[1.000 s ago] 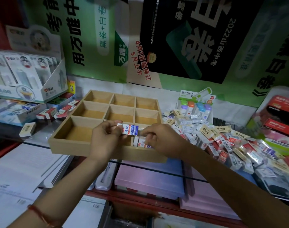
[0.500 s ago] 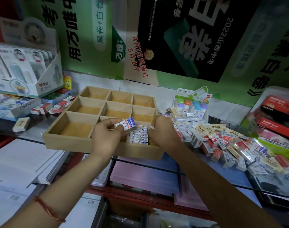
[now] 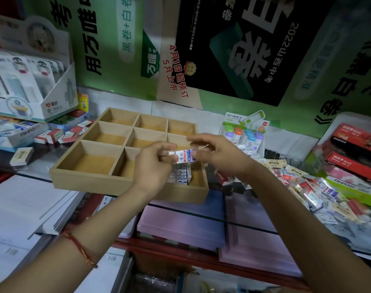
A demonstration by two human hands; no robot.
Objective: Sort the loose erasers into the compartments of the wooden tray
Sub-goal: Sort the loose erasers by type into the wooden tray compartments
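The wooden tray [image 3: 85, 179] sits on the glass counter, divided into several compartments. A row of white-and-blue erasers [image 3: 180, 176] stands in its front right compartment; the other compartments that I can see are bare. My left hand [image 3: 152, 168] holds one white-and-blue eraser [image 3: 183, 156] above that compartment. My right hand [image 3: 219, 154], blurred, pinches the eraser's right end. A heap of loose erasers [image 3: 307, 187] lies on the counter right of the tray.
A white display box [image 3: 32, 92] stands at the back left, with red-and-white erasers [image 3: 60, 134] and a single eraser [image 3: 22, 156] near it. A blister pack [image 3: 245, 132] stands behind the heap. Red boxes [image 3: 353, 149] are stacked far right. Paper stacks [image 3: 22, 208] lie front left.
My right hand has risen out of the front right compartment and come back to the eraser's right end. My left hand has lifted the eraser slightly to the right.
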